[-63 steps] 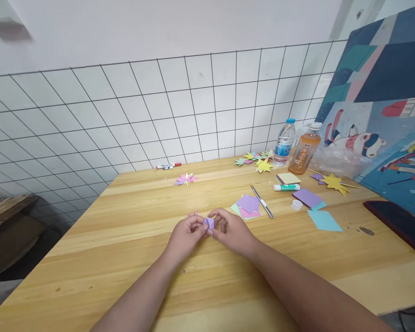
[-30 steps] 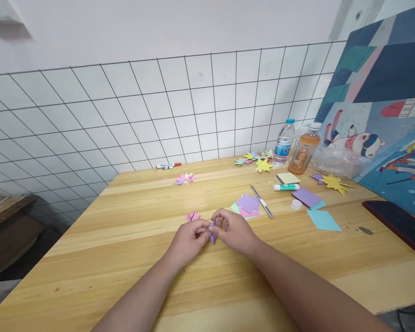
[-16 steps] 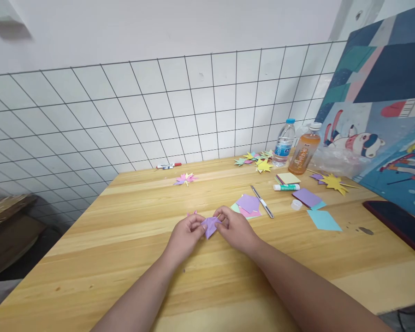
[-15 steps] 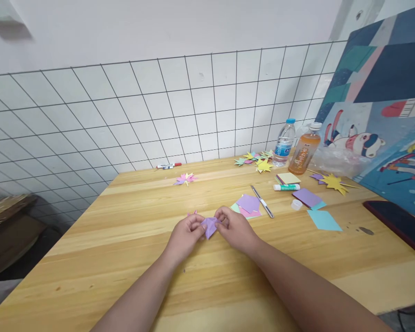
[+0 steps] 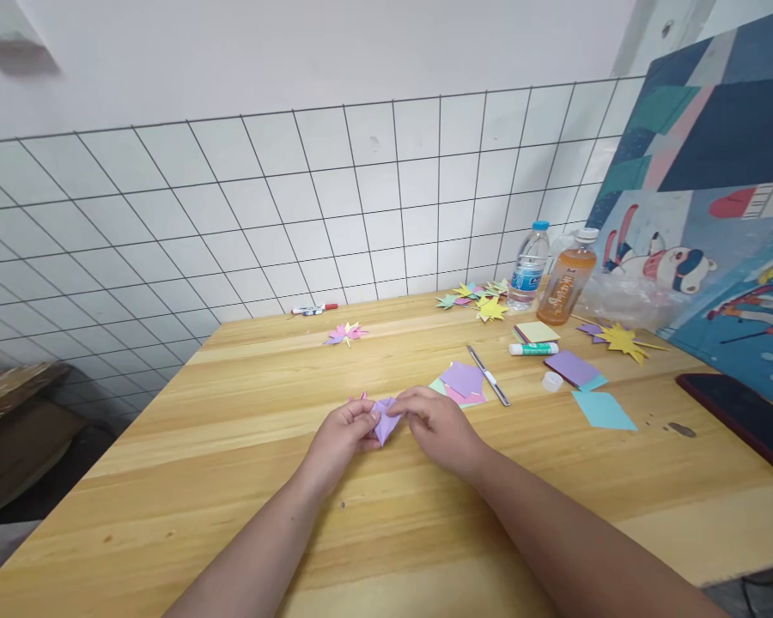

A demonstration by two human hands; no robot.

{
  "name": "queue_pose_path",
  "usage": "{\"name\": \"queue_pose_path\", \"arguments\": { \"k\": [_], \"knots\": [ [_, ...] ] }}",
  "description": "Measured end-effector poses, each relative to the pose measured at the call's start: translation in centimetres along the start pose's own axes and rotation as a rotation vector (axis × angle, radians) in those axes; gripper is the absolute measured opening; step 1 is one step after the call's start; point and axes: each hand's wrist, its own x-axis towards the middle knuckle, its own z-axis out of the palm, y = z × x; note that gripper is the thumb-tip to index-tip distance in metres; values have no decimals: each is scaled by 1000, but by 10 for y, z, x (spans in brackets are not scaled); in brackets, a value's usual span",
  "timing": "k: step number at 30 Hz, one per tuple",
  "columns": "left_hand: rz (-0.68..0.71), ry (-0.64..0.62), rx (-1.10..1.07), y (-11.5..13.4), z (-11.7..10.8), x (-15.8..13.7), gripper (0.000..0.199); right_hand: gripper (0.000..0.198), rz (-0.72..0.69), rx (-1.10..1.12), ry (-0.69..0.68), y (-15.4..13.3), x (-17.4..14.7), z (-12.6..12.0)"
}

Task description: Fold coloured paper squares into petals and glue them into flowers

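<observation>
A small purple sheet of origami paper (image 5: 384,424), folded to a point at its lower end, is pinched between the thumb and fingers of my left hand (image 5: 343,431). My right hand (image 5: 443,425) is on the other side of it, fingers bent, with the fingertips pressed on the paper's upper right edge. Just behind my left fingers, a bit of a pink folded piece (image 5: 362,396) shows; the rest of it is hidden.
Loose purple, pink and green sheets (image 5: 464,381) lie beside a utility knife (image 5: 488,375). Farther right are a glue stick (image 5: 533,349), its cap (image 5: 552,381), blue paper (image 5: 604,410) and a phone (image 5: 740,421). Two bottles (image 5: 565,283), markers (image 5: 315,309) and folded paper stars (image 5: 345,334) stand or lie farther back.
My right fingers have loosened from their pinch at the right corner and moved onto the upper edge. The purple paper has turned and shifted slightly left in my left hand.
</observation>
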Motion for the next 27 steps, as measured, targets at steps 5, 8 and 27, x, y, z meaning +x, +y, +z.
{"name": "queue_pose_path", "arguments": {
  "k": [5, 8, 27],
  "knots": [
    [-22, 3, -20, 0, 0, 0, 30, 48, -48, -60, -7, 6, -1, 4],
    [-30, -6, -3, 1, 1, -1, 32, 40, -53, -98, 21, 7, -1, 5],
    [-20, -66, 113, 1, 6, -2, 41, 32, 274, 139, 80, -4, 1, 6]
  ]
}}
